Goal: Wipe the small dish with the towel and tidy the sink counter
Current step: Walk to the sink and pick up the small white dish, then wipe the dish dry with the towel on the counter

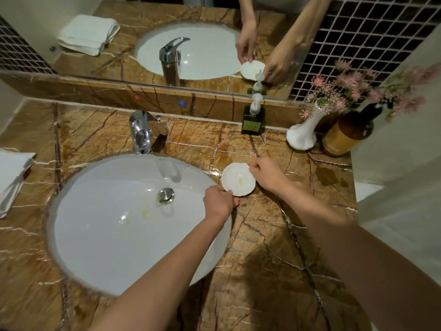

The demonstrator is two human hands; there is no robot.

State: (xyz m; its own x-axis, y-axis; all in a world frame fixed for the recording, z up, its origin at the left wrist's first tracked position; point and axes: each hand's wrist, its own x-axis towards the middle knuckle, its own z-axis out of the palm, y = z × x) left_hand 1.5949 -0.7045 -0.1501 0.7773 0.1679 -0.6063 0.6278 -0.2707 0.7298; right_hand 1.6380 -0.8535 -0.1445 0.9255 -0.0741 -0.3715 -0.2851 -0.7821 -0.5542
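Two hands hold a small white dish at the right rim of a bathroom sink.

The brown veined marble counter (274, 247) carries an oval white sink (107, 223) with a chrome drain plug (166, 195), yellow-green smears near the plug and a chrome tap (141, 132) behind it; a small mark at the basin's back rim is too tiny to read. A folded white towel (13, 177) lies at the counter's far left edge, well apart from the dish. At the back right stand an amber bottle (346, 134), a white vase (301, 137) of pink flowers and a dark soap pump (253, 118); their labels are blurred. The left hand (219, 203) pinches the near edge of the small dish (238, 179), the right hand (268, 173) pinches its far-right edge, fingers curled. The dish has a scalloped rim and a yellow-green smear in its middle.
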